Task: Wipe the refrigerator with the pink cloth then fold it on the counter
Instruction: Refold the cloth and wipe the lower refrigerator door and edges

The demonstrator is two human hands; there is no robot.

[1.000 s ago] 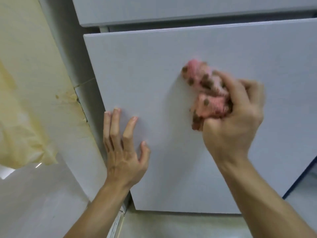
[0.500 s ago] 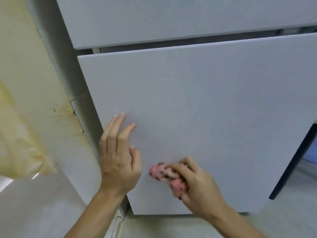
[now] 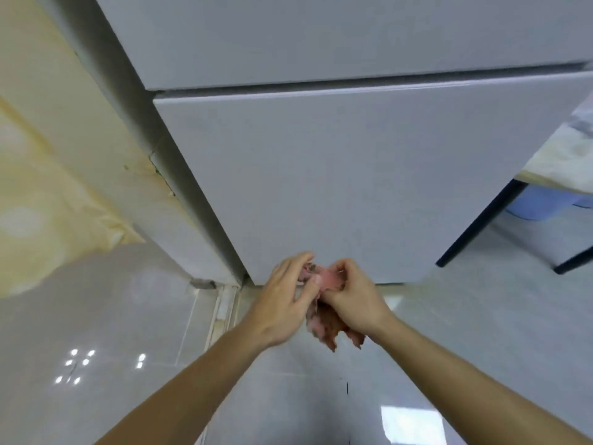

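Hands — left (image 3: 282, 301), right (image 3: 356, 300) — grip pink cloth (image 3: 324, 329).

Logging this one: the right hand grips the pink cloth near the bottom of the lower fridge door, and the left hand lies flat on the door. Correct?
Not quite. The left hand is not flat on the door; it holds the pink cloth too, as the head view shows. The right hand does grip it near the bottom of the lower fridge door.

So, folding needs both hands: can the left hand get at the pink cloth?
Likely yes: the left hand seems to pinch the pink cloth that the right hand grips; nothing lies between.
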